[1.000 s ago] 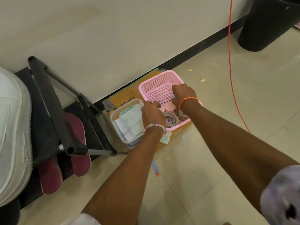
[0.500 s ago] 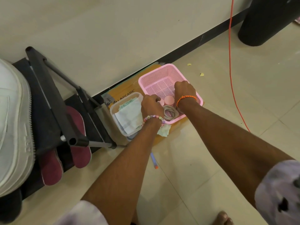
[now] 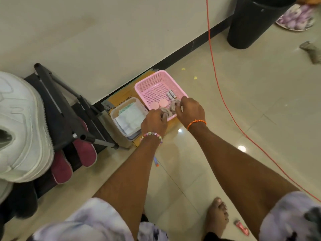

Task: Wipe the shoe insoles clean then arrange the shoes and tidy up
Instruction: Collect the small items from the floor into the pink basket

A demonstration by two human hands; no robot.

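Tidy-up stage by the look of it. The pink basket (image 3: pixel 147 84) is sat on the floor against the wall, on top of a yellow envelope (image 3: pixel 124 96), with a clear tub of wipes (image 3: pixel 129 117) touching its left side. The near rim of the basket is being worked at by both hands: the left hand (image 3: pixel 153 121) is curled over the near-left corner, and a coiled grey ring (image 3: pixel 165 111) seems to be pinched under its fingers, though that can't be told for sure. The right hand (image 3: pixel 190 111) is closed loosely around a second grey ring (image 3: pixel 174 104) at the near-right edge.

The shoes are already parked on the black rack (image 3: pixel 57 101) to the left, white sneaker (image 3: pixel 20 122) on top, maroon slippers (image 3: pixel 83 150) below.

What could go wrong: the basket is light and only gripped at one edge, so it could be tipped and the pink lids (image 3: pixel 160 103) and small packet (image 3: pixel 171 95) spilled. The wipe tub could get nudged off the envelope too. The orange cable (image 3: pixel 218 87) trailing nearby could be snagged by a foot (image 3: pixel 217 218)
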